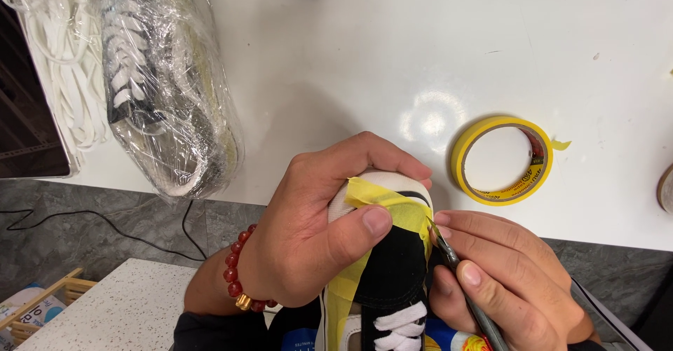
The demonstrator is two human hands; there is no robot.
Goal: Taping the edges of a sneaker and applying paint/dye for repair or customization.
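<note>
Near edge of the white bench (336,57) ran slantwise across the lower part of the view, from lower left toward lower right. Both hands worked right at that edge, partly over the grey floor (105,225) below.

Open bench surface lay above and to the right of the hands. The yellow tape roll (502,160) lay flat on it, near the right hand but apart, with a short loose tail at its right side. A plastic-wrapped shoe (165,78) lay at upper left beside a bundle of white laces (52,57); well apart from the hands.

The black-and-white sneaker (389,267) sat toe-up between the two hands, its white toe cap reaching over the bench edge. Strips of yellow masking tape (382,200) crossed the toe cap and ran down the left side of the black upper.

Left hand (315,232) clasped the toe from the left, fingers curled over the top, thumb pressed flat on the tape. A red bead bracelet (242,277) ringed that wrist.

Right hand (505,281) was closed in a pinch grip on a slim metal tool (463,281), its tip touching the tape edge at the right of the toe. Tool type unclear.
</note>
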